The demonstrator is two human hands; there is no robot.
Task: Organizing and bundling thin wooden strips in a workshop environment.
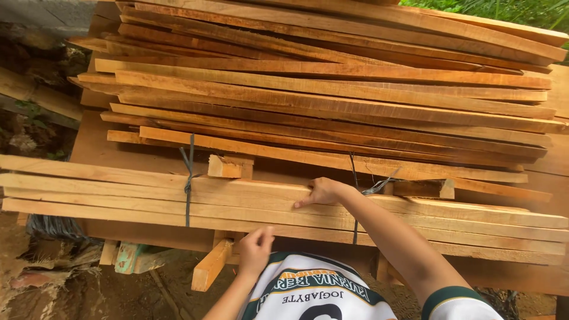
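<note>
Down at six o'clock, the right hand [320, 191] lies flat and open on the tied bundle of planks [148, 198] while the left hand [255, 249] curls near its bottom edge, maybe getting ready to lift.

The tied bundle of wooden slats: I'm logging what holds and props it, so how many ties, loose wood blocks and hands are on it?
Dark strap ties: 2 (second)
Short wood blocks: 2 (second)
Hands: 2 (right hand, left hand)
Total: 6
</note>
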